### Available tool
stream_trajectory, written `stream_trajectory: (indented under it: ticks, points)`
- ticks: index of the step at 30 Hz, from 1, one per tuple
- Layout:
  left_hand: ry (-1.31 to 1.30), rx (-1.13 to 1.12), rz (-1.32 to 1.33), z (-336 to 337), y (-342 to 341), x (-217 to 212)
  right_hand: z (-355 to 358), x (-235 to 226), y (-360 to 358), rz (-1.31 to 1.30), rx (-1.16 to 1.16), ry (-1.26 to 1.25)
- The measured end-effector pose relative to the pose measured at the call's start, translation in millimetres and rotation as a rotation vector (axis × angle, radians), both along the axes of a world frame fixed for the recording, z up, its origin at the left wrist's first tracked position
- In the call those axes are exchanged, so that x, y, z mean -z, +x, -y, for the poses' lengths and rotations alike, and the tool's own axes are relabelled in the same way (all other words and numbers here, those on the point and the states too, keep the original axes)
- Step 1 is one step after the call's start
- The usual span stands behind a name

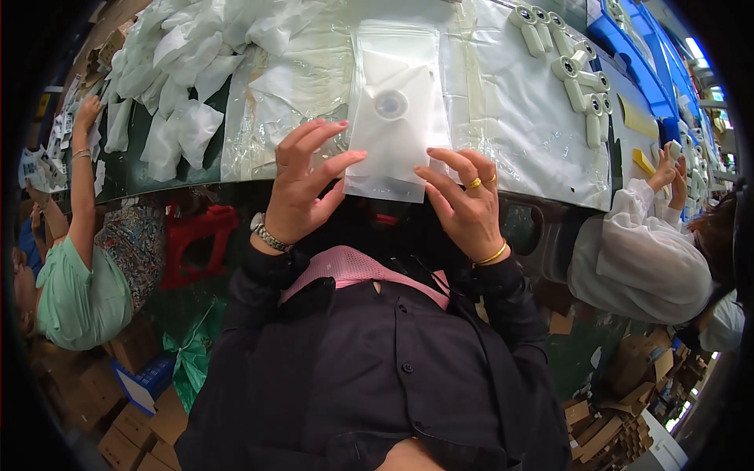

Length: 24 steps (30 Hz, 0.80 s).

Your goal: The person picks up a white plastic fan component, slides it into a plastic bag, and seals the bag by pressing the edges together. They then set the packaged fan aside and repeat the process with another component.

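A frosted, translucent plastic bag (393,153) lies in front of me at the table's near edge, on top of a stack of similar flat bags (397,38). A round white and grey shape (390,104) shows through or on it; I cannot tell which. My left hand (302,184) is at the bag's left side, fingers spread, one fingertip at its edge. On the other side, my right hand (465,188) has its fingers stretched apart, with fingertips touching the bag's right edge. Neither hand is closed around anything.
Filled white bags (184,71) are heaped at the left. Several white handheld devices with round heads (577,82) lie at the right, near blue bins (640,55). A person in green (82,290) works at left, another in white (640,251) at right.
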State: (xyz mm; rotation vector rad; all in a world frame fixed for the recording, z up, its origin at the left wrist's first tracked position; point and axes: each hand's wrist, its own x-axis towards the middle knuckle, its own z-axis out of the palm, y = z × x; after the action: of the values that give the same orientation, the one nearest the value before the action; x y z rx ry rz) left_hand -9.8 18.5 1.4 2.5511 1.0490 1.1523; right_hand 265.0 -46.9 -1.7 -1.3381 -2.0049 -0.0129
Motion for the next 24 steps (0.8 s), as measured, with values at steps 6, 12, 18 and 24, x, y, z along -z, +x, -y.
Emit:
stream_trajectory:
  ticks: [6,12,18,24]
  points:
    - [-0.014,0.158,-0.002,-14.2,2.0,12.6,-11.9,5.6,6.3,-0.129,-0.118,-0.022]
    - [-0.120,0.152,0.196,-12.9,18.0,14.0,-16.9,18.0,-3.2,-0.347,-0.031,-0.068]
    - [-0.493,-0.188,0.624,-7.9,54.7,17.8,-36.9,30.6,-20.2,-0.702,0.182,-0.231]
    - [-0.518,-0.304,0.561,-20.4,57.7,30.7,-43.3,34.9,-29.8,-0.695,0.281,-0.212]
